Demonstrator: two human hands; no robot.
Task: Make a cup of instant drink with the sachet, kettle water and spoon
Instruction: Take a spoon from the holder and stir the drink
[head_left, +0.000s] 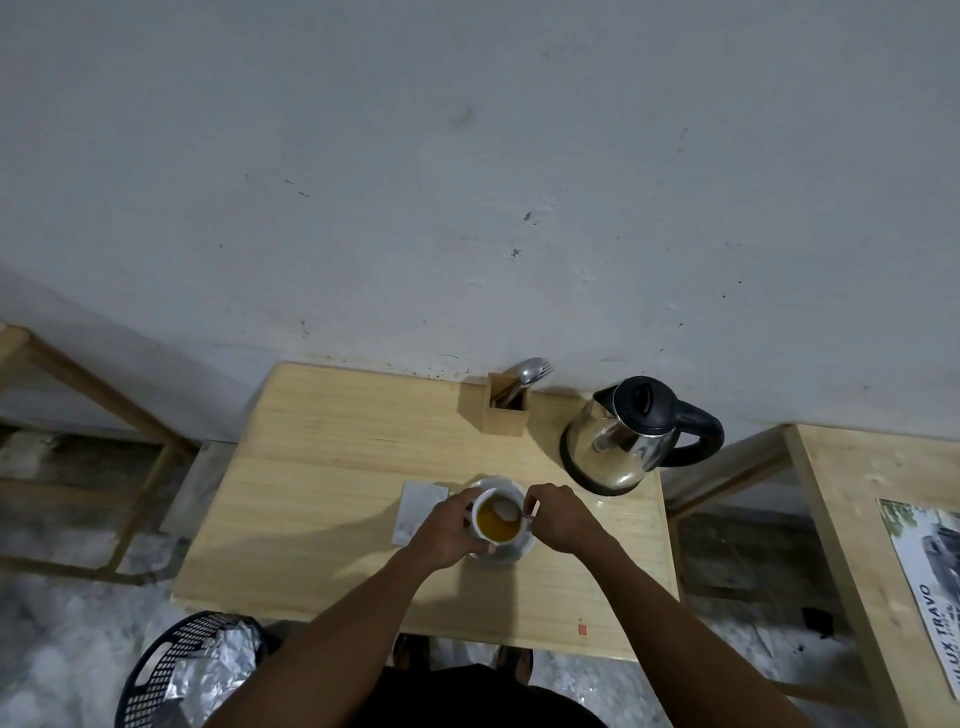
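A white cup (500, 518) full of amber drink stands on a white saucer (511, 556) near the middle of the wooden table (332, 467). My left hand (448, 530) wraps the cup's left side. My right hand (558, 519) pinches something thin at the cup's right rim, probably a spoon handle; a pale shape lies in the drink. A white sachet or napkin (418, 506) lies flat just left of the saucer. The steel kettle (623, 441) with black lid and handle stands at the back right.
A wooden holder (506, 408) with a spoon and fork stands at the table's back edge by the wall. A black mesh bin (182, 670) with a foil liner sits on the floor at lower left. Another wooden table (872, 545) stands to the right, and a wooden frame (104, 441) to the left.
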